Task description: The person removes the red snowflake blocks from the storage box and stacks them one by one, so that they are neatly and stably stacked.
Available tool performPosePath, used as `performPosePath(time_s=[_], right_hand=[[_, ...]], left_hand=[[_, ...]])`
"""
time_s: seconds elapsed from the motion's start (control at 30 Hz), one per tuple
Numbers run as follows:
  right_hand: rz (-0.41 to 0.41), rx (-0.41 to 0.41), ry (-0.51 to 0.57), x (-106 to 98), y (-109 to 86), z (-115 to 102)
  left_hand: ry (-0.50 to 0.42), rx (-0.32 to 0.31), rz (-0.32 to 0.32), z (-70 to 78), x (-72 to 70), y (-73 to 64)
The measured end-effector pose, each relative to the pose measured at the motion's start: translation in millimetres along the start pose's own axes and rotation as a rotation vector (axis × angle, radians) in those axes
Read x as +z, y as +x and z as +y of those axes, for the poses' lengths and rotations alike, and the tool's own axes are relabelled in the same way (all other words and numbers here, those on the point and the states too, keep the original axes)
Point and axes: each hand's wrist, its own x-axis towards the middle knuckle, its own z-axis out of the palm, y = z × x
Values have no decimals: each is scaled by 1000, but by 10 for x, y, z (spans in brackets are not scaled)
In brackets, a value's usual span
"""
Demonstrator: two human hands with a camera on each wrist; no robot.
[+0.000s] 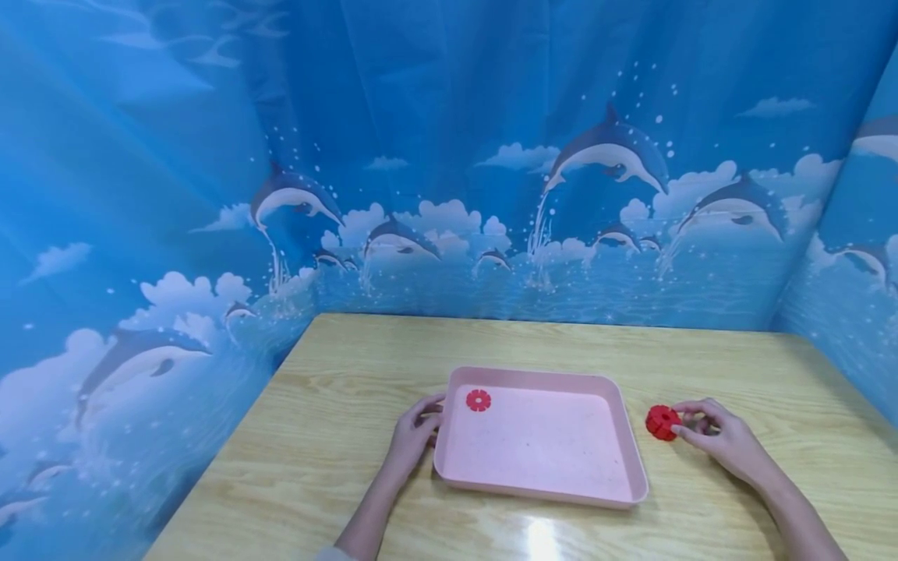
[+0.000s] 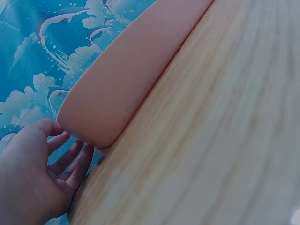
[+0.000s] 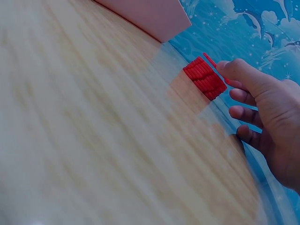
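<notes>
In the head view a pink tray (image 1: 533, 492) lies on the table, holding one red notched disc (image 1: 479, 400) near its back left corner. My left hand (image 1: 415, 431) rests against the outside of the tray's left end, fingers loosely bent. The left wrist view shows its fingertips right at the tray's corner (image 2: 101, 112). To the right of the tray is a stack of red notched discs (image 3: 205, 78), on its base on the table. My right hand (image 1: 722, 438) pinches a tilted red disc (image 3: 209, 59) at the stack's top between thumb and index finger; the other fingers are bent, apart from the stack.
The light wood table (image 1: 337, 389) reaches back to a blue curtain (image 1: 435, 156) printed with dolphins and clouds. The curtain also runs along the left and right sides. The tray's low walls stand between the two hands.
</notes>
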Motion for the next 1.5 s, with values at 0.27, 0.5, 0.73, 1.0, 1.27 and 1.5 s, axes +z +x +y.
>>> performPosePath(time_s=[0.27,0.5,0.73,1.0,1.27,1.5], right_hand=[[2,-8,-3,0,4,-8],[0,-11,6,4,12,-15],[-2,-16,5,6,10,-19],[-9,-4,-9,-2,7,-24],[-19,0,-10,-3,15,-30],[-23,14,-4,-10,5,-20]], left_hand=[[2,9,1,-3,-7,1],[-8,3,-3,48,-4,-18],[-26,-12,-13,18,-18,2],[-22,-2,-2,17,-7,-15],[-8,12,3,-2,-5,-13],[-6,5,0,-5,-3,-4]])
